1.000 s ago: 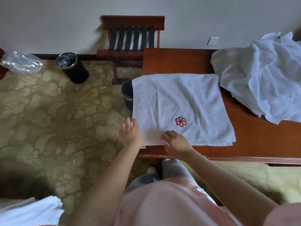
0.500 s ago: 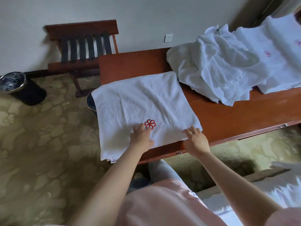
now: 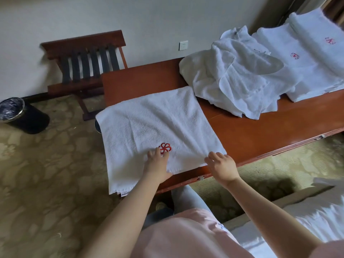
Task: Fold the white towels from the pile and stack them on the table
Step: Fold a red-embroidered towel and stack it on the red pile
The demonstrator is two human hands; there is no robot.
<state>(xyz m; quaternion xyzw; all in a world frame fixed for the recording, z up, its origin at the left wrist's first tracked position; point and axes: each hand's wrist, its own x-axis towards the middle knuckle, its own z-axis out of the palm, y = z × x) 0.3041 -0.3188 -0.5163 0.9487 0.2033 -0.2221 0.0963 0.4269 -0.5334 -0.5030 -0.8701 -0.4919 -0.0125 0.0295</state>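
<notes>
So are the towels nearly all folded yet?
Not yet. Done: a few folded towels lie stacked at the far right of the table. In hand: the left hand and right hand press on the flat towel with the red flower, which looks part-folded. Left: the crumpled pile beside it.

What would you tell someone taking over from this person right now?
Left hand: open, pressing flat on the emblem towel, beside its red emblem.
Right hand: open, fingers on that towel's near right corner.
The emblem towel lies on the table, overhanging its left end. The crumpled pile sits behind it, with folded towels at the far right.
Done: some towels folded.
Left: finish this one, stack it, then fold the pile.
</notes>
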